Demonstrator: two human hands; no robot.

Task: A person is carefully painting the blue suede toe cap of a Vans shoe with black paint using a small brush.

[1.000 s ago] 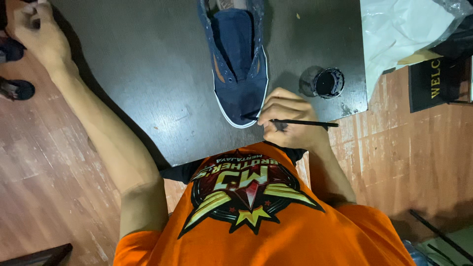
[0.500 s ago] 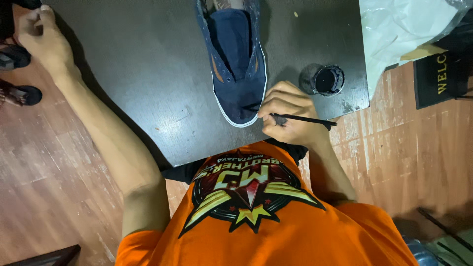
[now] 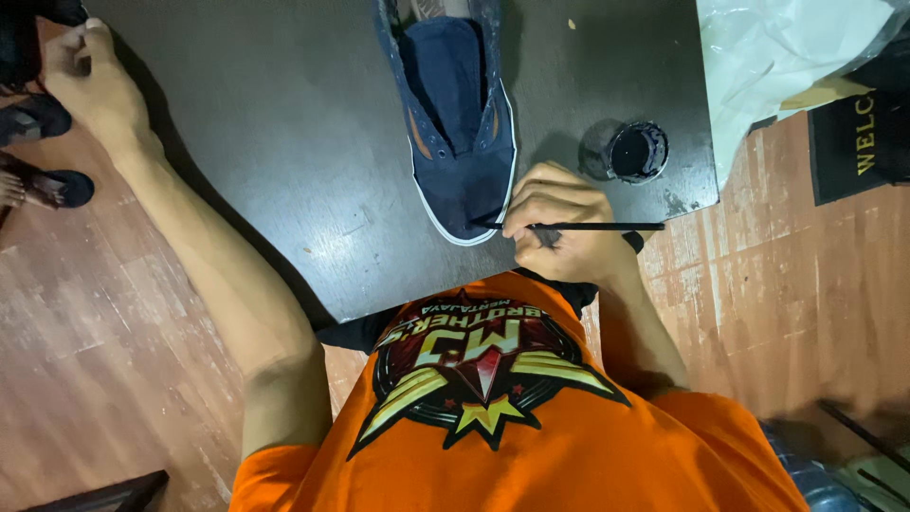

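Your right hand (image 3: 559, 237) is closed around a thin black brush (image 3: 578, 227), pinching it near the tip end. The brush lies almost level, its handle pointing off to the right past your knuckles, and its tip meets the white sole edge at the toe of the shoe (image 3: 455, 114). The bristles themselves are too small to make out.

Your left hand (image 3: 90, 81) is stretched far out to the upper left corner, well apart from the right. Its fingers curl at the edge of the surface (image 3: 265, 171), against something dark that the frame cuts off, so you cannot tell whether it grips anything.

The shoe is a navy slip-on with a white sole, lying on the dark surface with its toe toward you. Its heel end runs out of the top of the frame.

Just right of the shoe, near your right hand, stands a small round pot (image 3: 635, 152) holding something dark; what the liquid is cannot be told.

Farther right, a crumpled sheet of clear plastic (image 3: 787, 57) spills over the surface corner. Your orange shirt (image 3: 531, 446) hides the near edge of the surface. At the far left, on the wooden floor (image 3: 95, 360), sandalled feet (image 3: 38, 180) are partly cut off.
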